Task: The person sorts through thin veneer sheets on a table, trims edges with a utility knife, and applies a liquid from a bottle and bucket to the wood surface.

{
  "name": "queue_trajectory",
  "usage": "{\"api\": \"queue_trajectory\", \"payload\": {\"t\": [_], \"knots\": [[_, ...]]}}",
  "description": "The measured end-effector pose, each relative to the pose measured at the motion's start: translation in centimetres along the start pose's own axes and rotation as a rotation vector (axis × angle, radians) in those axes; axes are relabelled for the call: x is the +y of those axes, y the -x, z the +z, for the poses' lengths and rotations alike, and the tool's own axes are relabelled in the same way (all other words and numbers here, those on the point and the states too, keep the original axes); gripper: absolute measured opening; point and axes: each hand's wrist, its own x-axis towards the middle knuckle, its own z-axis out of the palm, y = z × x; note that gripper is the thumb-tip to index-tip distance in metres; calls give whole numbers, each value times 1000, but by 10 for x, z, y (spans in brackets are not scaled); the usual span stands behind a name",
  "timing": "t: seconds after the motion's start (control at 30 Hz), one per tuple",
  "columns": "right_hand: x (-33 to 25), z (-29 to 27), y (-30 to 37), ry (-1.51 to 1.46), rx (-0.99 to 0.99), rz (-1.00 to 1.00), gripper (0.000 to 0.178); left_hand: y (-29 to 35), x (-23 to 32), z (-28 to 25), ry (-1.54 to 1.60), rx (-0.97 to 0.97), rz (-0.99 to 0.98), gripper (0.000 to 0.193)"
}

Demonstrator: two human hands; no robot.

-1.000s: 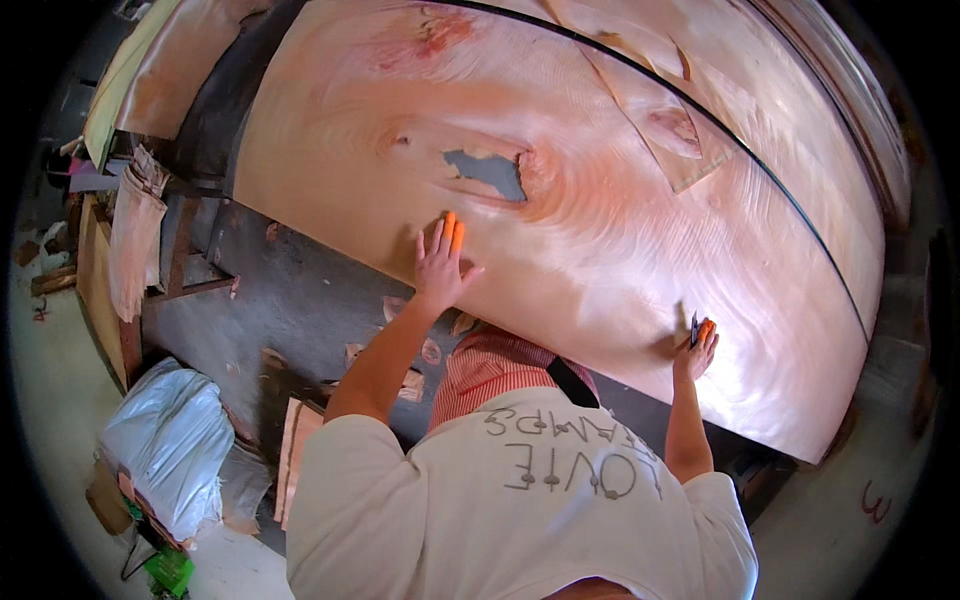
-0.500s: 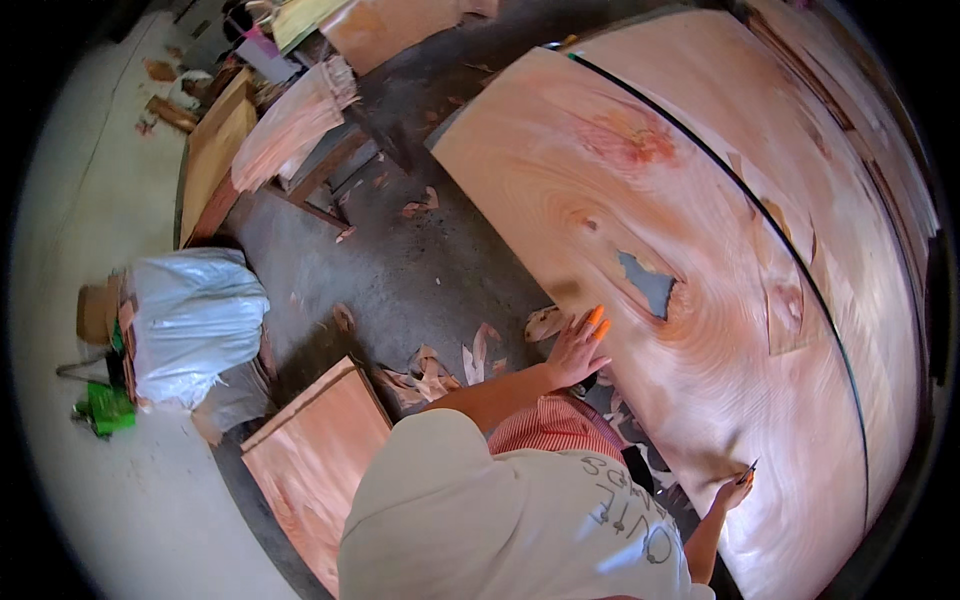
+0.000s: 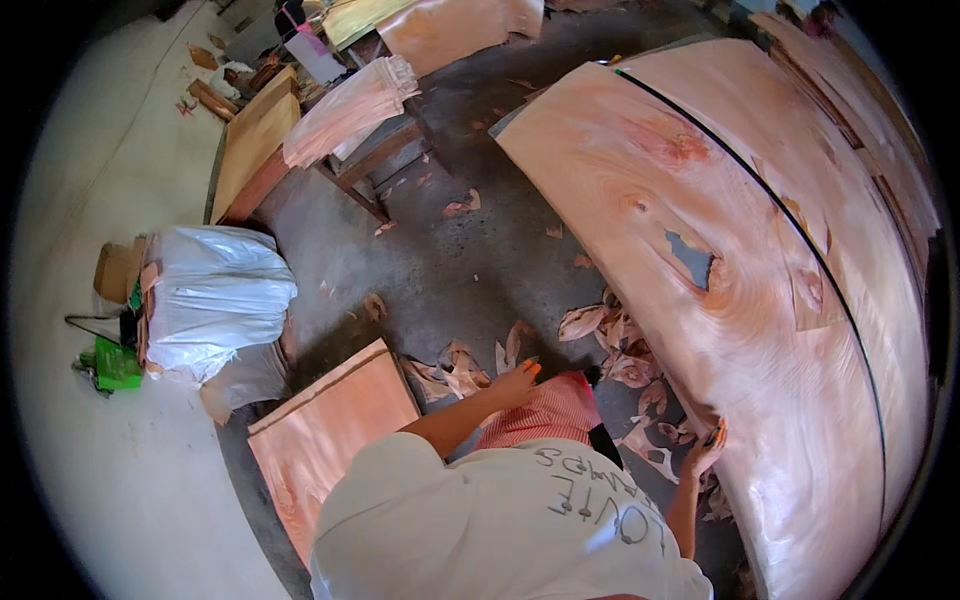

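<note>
A large reddish veneer sheet (image 3: 640, 160) with a ragged hole lies on the right side. At its near edge is my right hand (image 3: 703, 455), orange coverings on its fingertips, closed around a small dark blade that is mostly hidden. My left hand (image 3: 514, 386), also with orange fingertips, hangs over the red striped cloth (image 3: 555, 410) at my lap, apart from the sheet. Its fingers are loosely extended and I see nothing in them. A thin black strip (image 3: 745, 182) runs in a long curve across the sheet.
Veneer scraps (image 3: 630, 360) litter the dark floor beside the sheet. To my left stands a stack of reddish boards (image 3: 330, 430), with a white-covered bundle (image 3: 220, 295) beyond it. Folded veneer (image 3: 350, 110) rests on a wooden stand (image 3: 365, 170) farther off.
My left hand has left the sheet's edge and drawn back to my lap. The right hand has moved back to the near edge. The whole view has shifted slightly.
</note>
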Motion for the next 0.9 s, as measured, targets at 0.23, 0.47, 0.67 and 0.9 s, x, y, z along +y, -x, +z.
{"api": "queue_trajectory", "payload": {"t": [0.23,0.47,0.67,0.9], "knots": [[-62,33,0,-76,-197,73,34,16,-85,-18,169,236,-139,68],[-153,132,-22,-23,-462,99,25,-28,-159,-86,325,257,-15,60],[-267,259,-35,83,-971,-47,24,4,-276,-158,326,263,-49,59],[-474,353,-88,70,-1091,-336,28,37,-450,-204,517,282,-423,56]]}}
